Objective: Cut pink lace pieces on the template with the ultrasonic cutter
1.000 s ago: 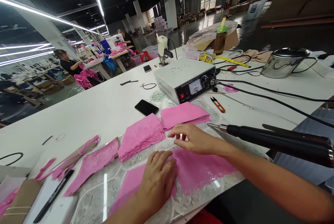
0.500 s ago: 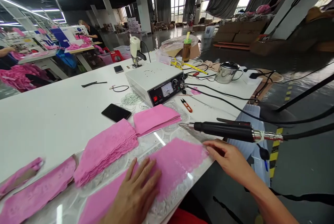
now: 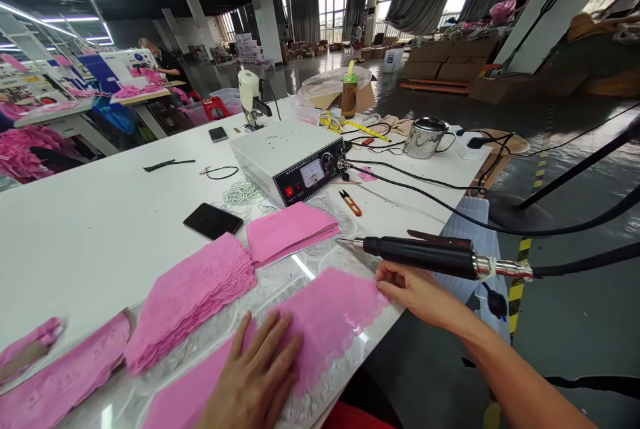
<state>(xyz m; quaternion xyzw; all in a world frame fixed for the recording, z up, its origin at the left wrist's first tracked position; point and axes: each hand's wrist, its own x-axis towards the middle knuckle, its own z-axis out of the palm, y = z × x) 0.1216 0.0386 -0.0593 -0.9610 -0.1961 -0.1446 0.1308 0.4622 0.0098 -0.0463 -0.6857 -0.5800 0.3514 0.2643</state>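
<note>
A sheer pink fabric piece (image 3: 330,322) with a scalloped lace edge lies at the table's front, over a clear sheet. My left hand (image 3: 257,362) rests flat on it with fingers spread. At the piece's right end, the thumb and fingers of my right hand (image 3: 405,286) pinch its corner. Just above that hand is a black pen-like tool (image 3: 420,254) with a pointed metal tip, its cable running off to the right. Behind the piece are a stack of lace-edged pink pieces (image 3: 193,299) and a folded pink stack (image 3: 290,229).
A control box (image 3: 310,176) with a dial stands behind the stacks. Orange thread snips (image 3: 351,203), a black phone (image 3: 213,220), a glass pot (image 3: 427,138) and a green-lidded bottle (image 3: 350,96) are on the table. Cables cross its right side. Pink rolled fabric (image 3: 65,376) lies at left.
The view has shifted slightly, so most things sit further left. My right fingers have drawn closer together at the fabric's corner. My left hand stays flat on the piece.
</note>
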